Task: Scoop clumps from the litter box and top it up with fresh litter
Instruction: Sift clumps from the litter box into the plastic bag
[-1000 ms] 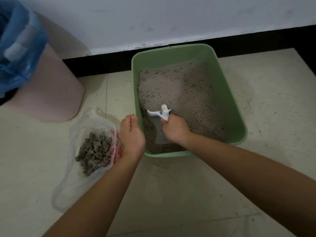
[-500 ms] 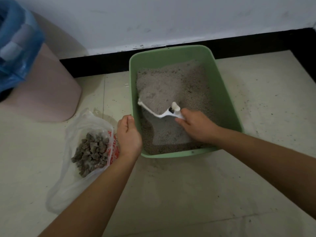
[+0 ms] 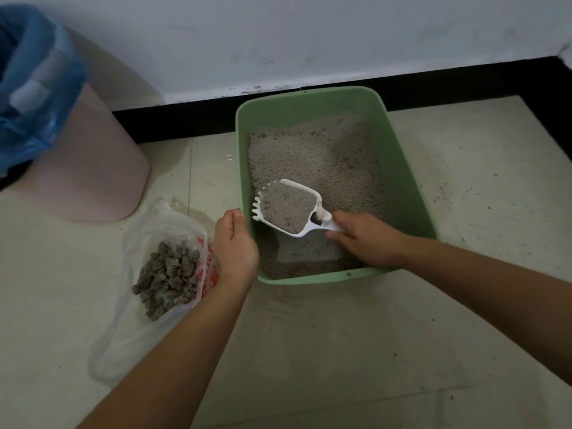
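scoop [image 3: 305,189] handle hidden in right hand [image 3: 368,239]; bin [image 3: 83,168] cropped.

One head cam, wide-angle, faces fwd & down, close over litter box [image 3: 309,100] on floor [image 3: 340,351] by wall [image 3: 309,35].

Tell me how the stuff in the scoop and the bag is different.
The litter in the scoop is fine and pale; the clumps in the bag are chunky and darker. The litter is held over the box; the clumps rest on the floor. Both are grey.
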